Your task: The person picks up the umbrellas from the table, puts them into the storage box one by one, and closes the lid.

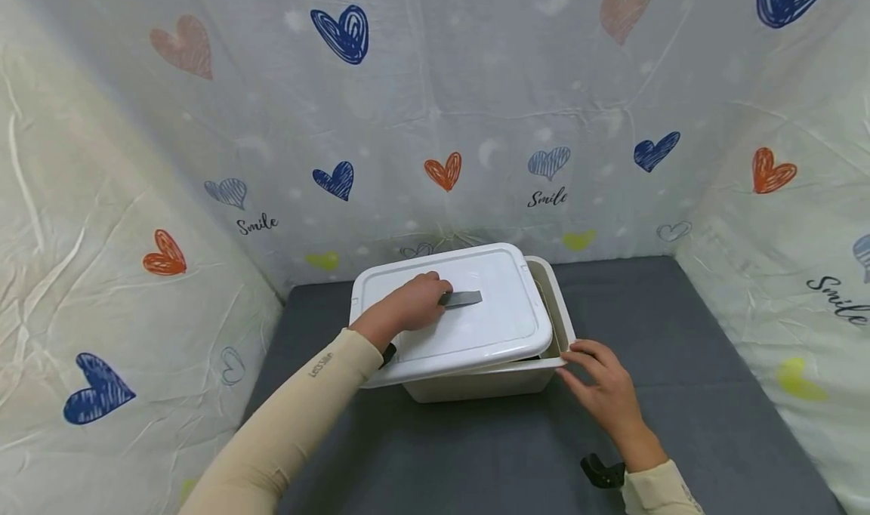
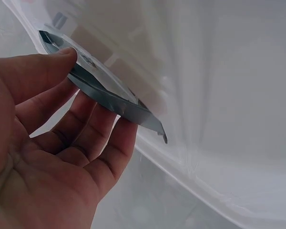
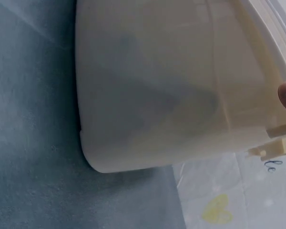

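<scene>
My left hand [image 1: 416,303] grips the grey handle [image 1: 467,298] on top of a white plastic lid [image 1: 469,334]. In the left wrist view, the fingers curl under the handle [image 2: 102,95] and the thumb lies over it. The lid sits askew, shifted left and tilted over an off-white plastic box [image 1: 476,389], whose right end is uncovered. My right hand [image 1: 605,394] pinches the box's rim at the near right corner. In the right wrist view the box's wall [image 3: 148,95] fills the middle, with only some fingertips showing. The lid hides most of the box's inside.
The box stands on a dark grey cloth surface [image 1: 652,326]. A pale curtain [image 1: 489,107] with printed hearts and the word Smile rises behind it and on both sides. The box's far edge is close to the back curtain.
</scene>
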Tool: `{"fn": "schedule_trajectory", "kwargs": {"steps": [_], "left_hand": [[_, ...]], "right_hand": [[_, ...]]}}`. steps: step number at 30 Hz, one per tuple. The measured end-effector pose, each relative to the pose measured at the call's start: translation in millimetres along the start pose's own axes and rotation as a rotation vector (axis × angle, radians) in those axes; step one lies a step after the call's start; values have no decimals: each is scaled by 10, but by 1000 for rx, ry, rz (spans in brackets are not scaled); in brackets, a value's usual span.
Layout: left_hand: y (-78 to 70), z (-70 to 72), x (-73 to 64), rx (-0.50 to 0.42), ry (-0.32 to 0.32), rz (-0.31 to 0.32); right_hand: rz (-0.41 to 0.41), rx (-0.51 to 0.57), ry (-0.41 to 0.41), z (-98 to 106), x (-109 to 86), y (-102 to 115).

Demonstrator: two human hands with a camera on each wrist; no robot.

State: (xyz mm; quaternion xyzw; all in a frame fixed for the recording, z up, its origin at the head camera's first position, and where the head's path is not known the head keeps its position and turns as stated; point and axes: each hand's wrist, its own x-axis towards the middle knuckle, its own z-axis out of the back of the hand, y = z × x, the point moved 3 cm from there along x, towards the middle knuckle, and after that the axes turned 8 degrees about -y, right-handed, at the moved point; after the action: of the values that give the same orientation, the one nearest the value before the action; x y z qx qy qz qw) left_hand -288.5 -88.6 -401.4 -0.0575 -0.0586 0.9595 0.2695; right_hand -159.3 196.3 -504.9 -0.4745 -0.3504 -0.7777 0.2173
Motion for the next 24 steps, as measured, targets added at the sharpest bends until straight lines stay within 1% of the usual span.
{"fn": "schedule_trajectory", "kwargs": {"steps": [2, 4, 6, 9, 12, 15, 17, 19, 24], "left_hand": [[-27, -8, 10, 0, 3, -2], [-52, -16, 23, 0, 9, -1], [-77, -22, 37, 1, 17, 1], [-117, -28, 64, 8, 25, -6], [-158, -35, 92, 14, 30, -13], [-193, -54, 123, 23, 34, -20], [-210, -72, 143, 27, 36, -22], [-223, -88, 161, 32, 35, -24], [-248, -127, 215, 35, 26, -36]], "right_hand": [[-49, -19, 5, 4, -19, -13], [-106, -49, 25, 5, -42, -27], [-161, -57, 47, 7, -56, -38], [-230, -13, 70, 0, -63, -42], [-270, 58, 72, -13, -58, -42], [-292, 93, 77, -24, -58, -35], [-297, 87, 84, -26, -61, -31], [-295, 56, 93, -24, -61, -25], [-234, -61, 95, -9, -53, 0]]}}
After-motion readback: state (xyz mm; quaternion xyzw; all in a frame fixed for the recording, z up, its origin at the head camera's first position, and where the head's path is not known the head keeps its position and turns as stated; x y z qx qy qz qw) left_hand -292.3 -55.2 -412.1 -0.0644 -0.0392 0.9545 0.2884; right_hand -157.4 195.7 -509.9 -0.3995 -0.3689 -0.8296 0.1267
